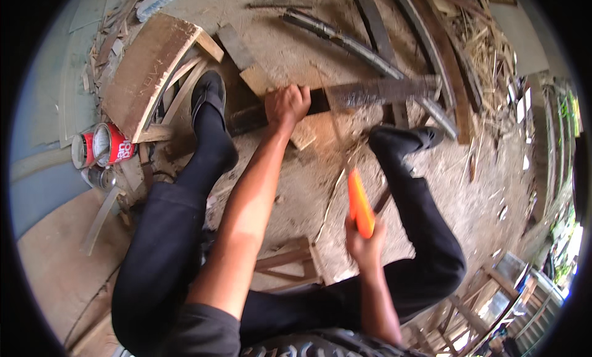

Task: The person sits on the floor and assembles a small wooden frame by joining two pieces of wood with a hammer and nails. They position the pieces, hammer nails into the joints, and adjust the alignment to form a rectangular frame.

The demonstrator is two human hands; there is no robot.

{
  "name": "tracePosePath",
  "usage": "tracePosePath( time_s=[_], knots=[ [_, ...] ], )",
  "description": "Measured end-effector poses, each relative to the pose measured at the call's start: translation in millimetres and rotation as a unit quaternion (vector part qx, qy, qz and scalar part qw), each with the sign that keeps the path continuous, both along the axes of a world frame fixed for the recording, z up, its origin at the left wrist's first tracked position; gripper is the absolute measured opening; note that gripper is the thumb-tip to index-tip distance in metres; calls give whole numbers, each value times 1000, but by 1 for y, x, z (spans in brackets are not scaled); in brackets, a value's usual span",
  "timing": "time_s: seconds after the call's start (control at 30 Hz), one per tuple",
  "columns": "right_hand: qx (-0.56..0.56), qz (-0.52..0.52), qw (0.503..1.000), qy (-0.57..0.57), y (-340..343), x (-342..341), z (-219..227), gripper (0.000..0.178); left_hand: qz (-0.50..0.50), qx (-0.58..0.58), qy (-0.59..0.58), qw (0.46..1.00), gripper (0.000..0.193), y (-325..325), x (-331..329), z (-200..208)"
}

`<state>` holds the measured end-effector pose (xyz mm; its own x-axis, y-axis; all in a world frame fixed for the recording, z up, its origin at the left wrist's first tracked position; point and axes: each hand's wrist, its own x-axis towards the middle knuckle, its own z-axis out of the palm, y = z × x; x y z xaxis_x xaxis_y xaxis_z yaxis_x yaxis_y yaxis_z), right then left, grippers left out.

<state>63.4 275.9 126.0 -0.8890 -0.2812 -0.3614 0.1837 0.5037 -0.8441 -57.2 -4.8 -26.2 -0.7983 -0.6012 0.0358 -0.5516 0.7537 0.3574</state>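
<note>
Taking the middle of the view as the dial's centre, the person's left hand (288, 107) sits at 12 o'clock, fingers curled tightly over a dark plank (382, 93) with the knuckles up; the plank runs over the floor (296, 203) from about 10:30 round to 2 o'clock. The right hand (365, 238), between 4 and 5 o'clock, is wrapped around the orange handle (360, 204) of a saw, whose thin blade (337, 132) points toward 12 o'clock and crosses the plank just beside the left hand; how deep it sits in the wood cannot be told. A pale wood block (303, 136) lies just below the plank near that crossing. One dark shoe (210, 90) is planted at 10:30 and the other (407, 136) at 2:30. Beyond the plank, a metal tube (348, 43) slants at 1 o'clock, a curved wooden piece (151, 67) stands at 10 o'clock, and two red cans (117, 146) rest together near 9 o'clock
</note>
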Motion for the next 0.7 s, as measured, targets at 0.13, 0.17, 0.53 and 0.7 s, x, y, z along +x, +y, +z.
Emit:
tracePosePath(
  time_s=[0.13, 0.17, 0.53, 0.7],
  knots=[
    [26, 4, 999, 24, -71, -76, -41, 19, -21, 51, -6, 998, 53, 5, -5, 9],
    [13, 0, 998, 57, -78, -79, -54, 20, -24, 49, -13, 998, 53, 2, -12, 12],
    [30, -5, 999, -27, -55, -73, -33, 22, -25, 31, -32, 999, 57, 2, -7, 6],
    [17, 39, 999, 26, 20, 10, -14, 17, -12, 2, -12, 1000, 54, 1, 8, 2]
  ],
)
